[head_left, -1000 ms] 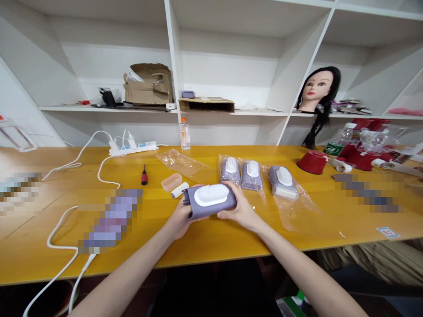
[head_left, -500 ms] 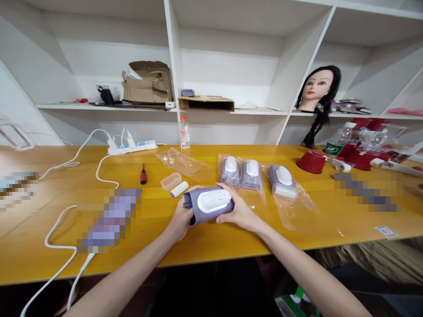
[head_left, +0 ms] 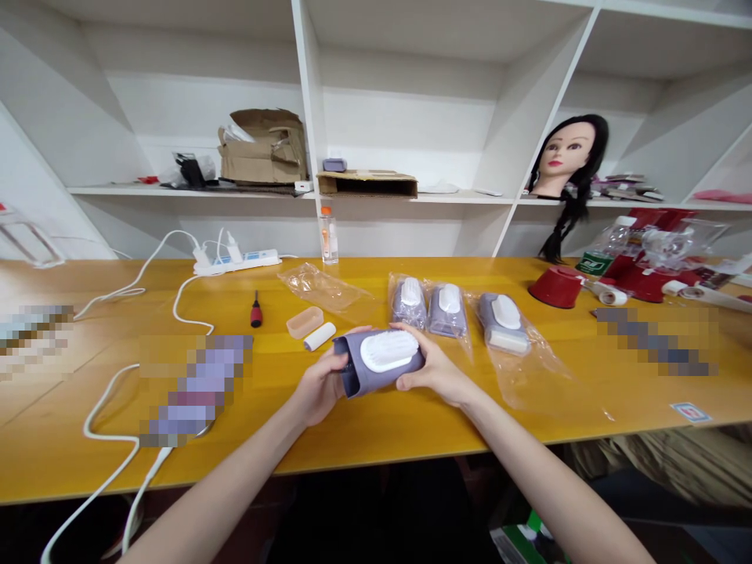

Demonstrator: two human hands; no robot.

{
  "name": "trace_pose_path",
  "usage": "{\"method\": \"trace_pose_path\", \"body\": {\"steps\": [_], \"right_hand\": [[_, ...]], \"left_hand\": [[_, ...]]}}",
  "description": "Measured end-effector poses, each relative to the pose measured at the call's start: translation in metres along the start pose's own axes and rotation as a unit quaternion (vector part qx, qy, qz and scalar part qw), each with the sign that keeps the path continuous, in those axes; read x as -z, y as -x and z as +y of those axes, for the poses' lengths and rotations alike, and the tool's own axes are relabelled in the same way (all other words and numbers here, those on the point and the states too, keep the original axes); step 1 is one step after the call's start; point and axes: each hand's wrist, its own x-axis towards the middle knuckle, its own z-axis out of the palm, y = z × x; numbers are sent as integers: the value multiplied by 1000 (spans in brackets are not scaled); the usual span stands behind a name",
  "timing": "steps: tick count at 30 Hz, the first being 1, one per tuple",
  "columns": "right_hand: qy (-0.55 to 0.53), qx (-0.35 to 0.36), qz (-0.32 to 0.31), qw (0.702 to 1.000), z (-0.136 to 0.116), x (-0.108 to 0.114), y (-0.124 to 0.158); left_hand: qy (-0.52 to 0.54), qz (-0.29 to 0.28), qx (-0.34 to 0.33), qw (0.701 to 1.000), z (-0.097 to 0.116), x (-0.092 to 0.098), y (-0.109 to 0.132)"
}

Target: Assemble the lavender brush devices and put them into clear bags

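Note:
Both hands hold a purple-grey casing with a white ribbed oval on its upper face, just above the table. My right hand wraps round its right end. At its open left end is my left hand, thumb on the rim and other fingers partly hidden behind. Beyond it lie a white cylinder and a peach-coloured tray. Three similar units in clear bags, a left one, a middle one and a right one, rest further back.
A red-and-black screwdriver and a blurred-out purple device with white cables lie left. A clear bottle and a power strip stand at the back. A red cup-shaped object sits right, below a mannequin head.
The casing has shifted slightly right and turned, showing more of its open left end. My left thumb has come onto the rim, and the dark coiled part seen there before is out of sight.

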Motion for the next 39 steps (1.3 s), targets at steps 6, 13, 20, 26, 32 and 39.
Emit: {"method": "trace_pose_path", "body": {"steps": [6,13,20,26,32,39], "right_hand": [[137,32,2,990,3,1,0],[155,50,-12,987,7,2,1],[186,74,-28,979,2,0,2],[197,82,-26,977,3,-1,1],[200,78,-31,976,5,-3,2],[203,77,-22,976,8,-5,4]], "left_hand": [[-95,19,-51,994,-9,0,-4],[-117,16,-106,987,-15,4,-8],[-112,5,-103,988,-16,5,-8],[-106,23,-85,990,-16,6,-9],[-108,16,-80,991,-20,11,-8],[-104,14,-88,990,-25,14,-8]]}}
